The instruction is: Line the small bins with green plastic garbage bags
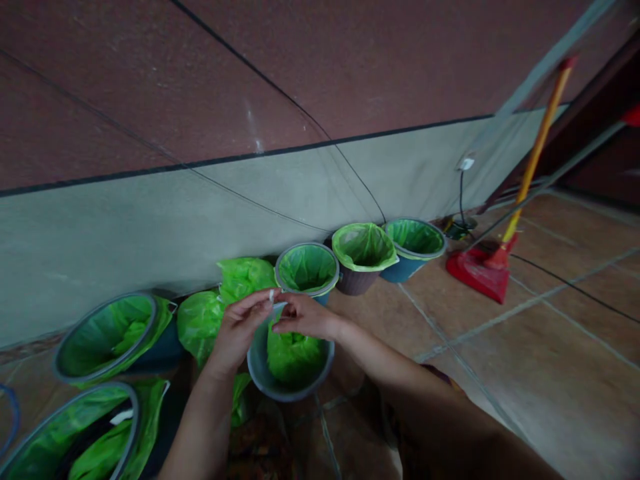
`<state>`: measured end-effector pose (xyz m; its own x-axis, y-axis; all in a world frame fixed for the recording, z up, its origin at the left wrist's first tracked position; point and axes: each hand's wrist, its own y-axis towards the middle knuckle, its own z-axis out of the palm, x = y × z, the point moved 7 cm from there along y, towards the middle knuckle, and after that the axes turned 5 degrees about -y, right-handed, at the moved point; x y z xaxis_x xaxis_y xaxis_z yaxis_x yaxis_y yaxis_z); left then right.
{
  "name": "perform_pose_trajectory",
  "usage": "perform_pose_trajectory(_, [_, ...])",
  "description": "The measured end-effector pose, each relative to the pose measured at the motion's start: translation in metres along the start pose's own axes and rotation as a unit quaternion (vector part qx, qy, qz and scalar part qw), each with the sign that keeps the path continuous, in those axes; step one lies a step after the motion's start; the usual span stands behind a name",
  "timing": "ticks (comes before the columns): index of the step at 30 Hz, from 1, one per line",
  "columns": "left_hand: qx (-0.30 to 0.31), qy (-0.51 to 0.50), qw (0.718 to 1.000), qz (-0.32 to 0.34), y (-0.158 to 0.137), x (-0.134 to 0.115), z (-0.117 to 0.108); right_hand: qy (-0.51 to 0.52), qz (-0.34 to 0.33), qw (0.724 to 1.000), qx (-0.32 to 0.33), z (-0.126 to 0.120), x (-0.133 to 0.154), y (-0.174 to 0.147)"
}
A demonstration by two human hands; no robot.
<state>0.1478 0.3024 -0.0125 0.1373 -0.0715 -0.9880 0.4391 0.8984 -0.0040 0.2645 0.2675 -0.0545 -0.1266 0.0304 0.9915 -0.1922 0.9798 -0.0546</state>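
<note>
Both hands meet over a grey-blue bucket (255,380) that stands on the tiles. Inside it sits a bunched green plastic bag (296,360). My left hand (245,323) is closed in a pinch, with a small white bit (271,295) showing at its fingertips. My right hand (305,317) reaches in from the other side, its fingers curled and pressed together above the bag's top. What the fingers pinch is too small to make out. Close to my left hand, filled green bags (200,323) lean by the wall.
Lined buckets stand along the wall: a blue one (307,293), a brown one (357,283) and another blue one (400,272). Two wide lined tubs are at left, the nearer (133,400) partly cut off. A red dustpan (480,273) and yellow-handled broom (537,147) stand right. Cables (300,107) cross the wall.
</note>
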Motion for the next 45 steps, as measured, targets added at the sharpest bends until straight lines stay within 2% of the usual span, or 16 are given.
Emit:
perform_pose_trajectory(3, [0.032,0.025,0.999,-0.005,0.001,0.007,0.013,-0.064,-0.023,0.997,-0.026,0.000,0.001,0.000])
perform_pose_trajectory(5, [0.031,0.041,0.999,-0.019,0.002,0.013,0.016,-0.062,-0.032,0.995,-0.065,-0.008,0.004,0.000])
perform_pose_trajectory(10, [0.020,0.151,0.988,-0.032,0.006,0.030,0.014,0.048,-0.013,0.992,-0.117,-0.025,0.007,-0.001])
perform_pose_trajectory(15, [0.130,0.212,0.967,-0.046,0.005,0.055,0.031,0.169,0.020,0.976,-0.138,-0.038,0.004,-0.006])
perform_pose_trajectory(21, [0.172,0.277,0.942,-0.080,-0.001,0.081,0.049,0.224,0.011,0.953,-0.203,-0.066,0.005,-0.012])
perform_pose_trajectory(23, [0.149,0.291,0.941,-0.089,-0.001,0.088,0.046,0.212,0.002,0.952,-0.221,-0.073,0.008,-0.013])
perform_pose_trajectory(26, [0.025,0.281,0.953,-0.109,0.005,0.095,0.022,0.183,-0.011,0.955,-0.234,-0.077,0.013,-0.016])
perform_pose_trajectory(28, [-0.055,0.257,0.956,-0.130,0.008,0.100,0.005,0.160,-0.022,0.968,-0.193,-0.071,0.021,-0.018])
perform_pose_trajectory(29, [-0.073,0.254,0.955,-0.137,0.009,0.102,0.000,0.146,-0.030,0.977,-0.152,-0.064,0.026,-0.019])
perform_pose_trajectory(31, [-0.032,0.275,0.952,-0.133,0.011,0.105,0.005,0.128,-0.048,0.989,-0.053,-0.047,0.036,-0.021])
perform_pose_trajectory(33, [0.068,0.307,0.942,-0.116,0.008,0.105,0.025,0.140,-0.054,0.989,0.014,-0.036,0.042,-0.023])
perform_pose_trajectory(35, [0.165,0.318,0.927,-0.109,0.000,0.104,0.046,0.178,-0.056,0.982,0.009,-0.038,0.043,-0.023])
perform_pose_trajectory(38, [0.244,0.312,0.911,-0.115,-0.013,0.099,0.065,0.233,-0.069,0.968,-0.061,-0.054,0.039,-0.019])
perform_pose_trajectory(40, [0.258,0.309,0.909,-0.108,-0.015,0.096,0.069,0.249,-0.072,0.961,-0.101,-0.065,0.033,-0.015])
perform_pose_trajectory(42, [0.243,0.308,0.914,-0.104,-0.013,0.095,0.065,0.219,-0.053,0.964,-0.139,-0.073,0.022,-0.012])
perform_pose_trajectory(45, [0.184,0.314,0.924,-0.115,-0.004,0.102,0.051,0.052,0.032,0.981,-0.184,-0.078,0.001,-0.013])
